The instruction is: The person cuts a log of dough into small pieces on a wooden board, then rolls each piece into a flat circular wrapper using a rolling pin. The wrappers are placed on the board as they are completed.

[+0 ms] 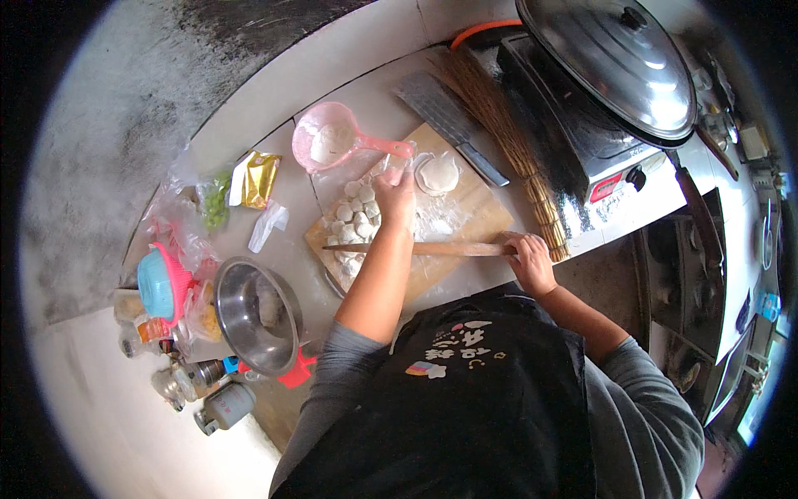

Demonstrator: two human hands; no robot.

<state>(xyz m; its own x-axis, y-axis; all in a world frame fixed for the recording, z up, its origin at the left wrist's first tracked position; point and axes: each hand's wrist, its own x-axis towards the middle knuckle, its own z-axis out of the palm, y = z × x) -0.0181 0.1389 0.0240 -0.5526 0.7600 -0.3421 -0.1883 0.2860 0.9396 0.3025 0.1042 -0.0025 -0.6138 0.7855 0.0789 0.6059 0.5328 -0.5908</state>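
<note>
My right hand grips one end of a wooden rolling pin, whose tapered far end reaches across the wooden board. My left hand is over the board, by the handle end of a pink plastic scoop with flour in it; whether it touches the handle or holds anything, I cannot tell. Several floured dough pieces lie on the board left of my left forearm, partly hidden by it. Flat round dough wrappers lie stacked near the board's far edge. Loose flour is spread between my hands.
A cleaver lies at the board's far right corner, beside a straw whisk broom. Beyond stands a gas stove under a large lidded pan. At left are a steel bowl, a gold packet, plastic bags and a blue basket.
</note>
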